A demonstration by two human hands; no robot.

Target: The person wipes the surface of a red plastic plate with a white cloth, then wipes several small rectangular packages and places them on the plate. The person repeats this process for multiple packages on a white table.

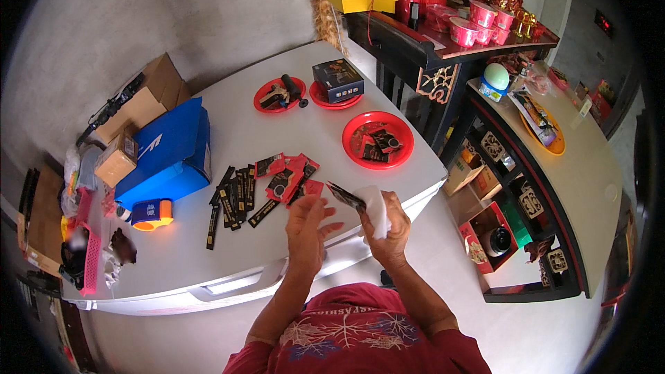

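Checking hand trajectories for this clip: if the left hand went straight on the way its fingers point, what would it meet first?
Probably the loose red and black sachets on the white tabletop. The left hand points up-table toward them, though its height above the surface is unclear.

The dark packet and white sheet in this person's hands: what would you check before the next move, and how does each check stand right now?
1. Right hand grips the white sheet and dark packet: ok.
2. Left hand empty, fingers open beside the packet: ok.
3. Packet's contents or seal: cannot tell.
4. Loose packets lie within reach on the white table: ok.
5. Nearest red plate has room: ok, part of its floor is bare.
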